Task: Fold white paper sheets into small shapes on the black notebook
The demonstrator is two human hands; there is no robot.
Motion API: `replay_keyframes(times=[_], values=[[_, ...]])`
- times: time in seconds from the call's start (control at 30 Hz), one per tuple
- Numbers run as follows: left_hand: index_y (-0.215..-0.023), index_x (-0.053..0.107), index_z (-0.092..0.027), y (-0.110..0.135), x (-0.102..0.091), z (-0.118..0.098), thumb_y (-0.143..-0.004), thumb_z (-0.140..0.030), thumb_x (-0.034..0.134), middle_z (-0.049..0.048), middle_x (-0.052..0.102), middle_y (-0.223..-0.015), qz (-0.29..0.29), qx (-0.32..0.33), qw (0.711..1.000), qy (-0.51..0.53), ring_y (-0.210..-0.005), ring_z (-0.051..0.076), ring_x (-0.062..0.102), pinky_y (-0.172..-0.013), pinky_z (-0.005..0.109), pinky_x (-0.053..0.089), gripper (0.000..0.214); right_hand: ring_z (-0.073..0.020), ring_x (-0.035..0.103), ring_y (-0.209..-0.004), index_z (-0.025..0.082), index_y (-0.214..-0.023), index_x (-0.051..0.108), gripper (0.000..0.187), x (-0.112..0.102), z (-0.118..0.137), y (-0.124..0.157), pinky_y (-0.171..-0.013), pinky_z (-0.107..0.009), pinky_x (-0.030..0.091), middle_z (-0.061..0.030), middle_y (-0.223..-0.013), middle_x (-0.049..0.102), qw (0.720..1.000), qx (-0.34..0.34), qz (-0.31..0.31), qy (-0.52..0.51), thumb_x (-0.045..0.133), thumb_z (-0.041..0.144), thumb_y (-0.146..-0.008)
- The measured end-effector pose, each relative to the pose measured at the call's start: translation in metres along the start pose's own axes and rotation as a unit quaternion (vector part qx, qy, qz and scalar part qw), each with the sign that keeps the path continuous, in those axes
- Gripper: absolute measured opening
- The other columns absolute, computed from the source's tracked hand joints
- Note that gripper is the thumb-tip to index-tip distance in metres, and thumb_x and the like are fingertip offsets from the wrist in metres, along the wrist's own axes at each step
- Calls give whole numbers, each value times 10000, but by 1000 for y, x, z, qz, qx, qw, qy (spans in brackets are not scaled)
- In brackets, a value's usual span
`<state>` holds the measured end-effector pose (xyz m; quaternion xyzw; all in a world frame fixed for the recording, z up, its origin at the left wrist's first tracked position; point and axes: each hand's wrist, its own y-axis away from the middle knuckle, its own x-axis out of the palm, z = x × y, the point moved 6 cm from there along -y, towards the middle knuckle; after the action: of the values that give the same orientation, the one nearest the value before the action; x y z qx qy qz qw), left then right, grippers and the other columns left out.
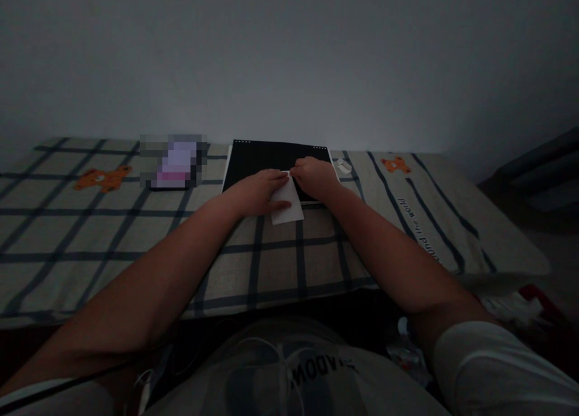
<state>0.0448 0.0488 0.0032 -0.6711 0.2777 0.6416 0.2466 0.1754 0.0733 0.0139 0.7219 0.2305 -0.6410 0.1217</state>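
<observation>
A narrow folded piece of white paper [292, 210] lies across the front part of a black-covered pad [262, 157] and hangs over its near edge. My left hand [256, 193] holds the paper from the left, fingers at its upper end and thumb on its face lower down. At the paper's top end the closed fingers of my right hand [314, 175] pinch it, close to the left fingertips. The pad has small holes along its far edge and white sheets showing at its sides.
A blurred-out phone-like device [178, 163] lies left of the pad. Small crumpled white scraps [344, 167] are at its right. A checked cloth with orange bears [104, 179] covers the table [149, 223], which meets a pale wall [289, 60]. Dark folded fabric [538, 169] is at far right.
</observation>
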Motion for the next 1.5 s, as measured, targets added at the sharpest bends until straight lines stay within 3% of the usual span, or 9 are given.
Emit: replay_keyframes(times=[1.07,1.5], values=[[-1557,520,-95,-2,3,3,-991,-532,587,171,475,-1658,-26,24,999,27,-1552,293,418,-1296,385,291,718,-267,618,-1069,159,-1124,772,416,4,1,-5,-754,-334,410,-156,-1188,729,1000,18,-19,-10,364,206,-1063],[-1595,469,-75,0,2,6,-1024,-564,504,164,454,-1673,-31,-17,999,3,-1559,301,401,-1303,396,273,753,-277,620,-1058,184,-1129,789,401,-3,2,6,-695,-333,388,-144,-1171,739,1000,-2,-5,4,394,213,-1060]])
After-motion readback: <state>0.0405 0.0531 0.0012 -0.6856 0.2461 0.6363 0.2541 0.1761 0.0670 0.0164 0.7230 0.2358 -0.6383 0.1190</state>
